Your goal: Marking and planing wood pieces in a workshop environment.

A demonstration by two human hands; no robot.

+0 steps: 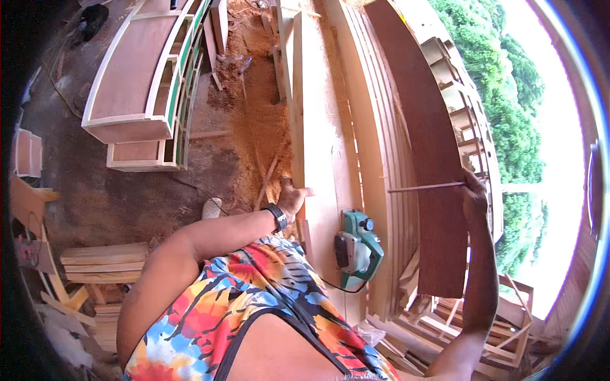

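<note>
My left hand [293,198], with a dark watch on the wrist, grips the near-left edge of a long pale wooden plank [318,140]. Its thumb lies over the top face while the fingers are partly hidden at the side. Out to the right, my right hand [475,195] is closed round one end of a thin straight rod [426,187], which points left across a long dark brown board [432,127]. Whether the rod is metal or wood I cannot tell. A green electric hand planer [359,247] rests on the pale wood between my hands, its cord trailing toward me.
Several long pale boards [372,127] stand side by side right of the plank. Sawdust [254,127] covers the floor on the left. Beyond it are curved wooden cabinet frames [130,70]. Stacked timber [105,261] lies at lower left, and wooden frames [502,330] at lower right.
</note>
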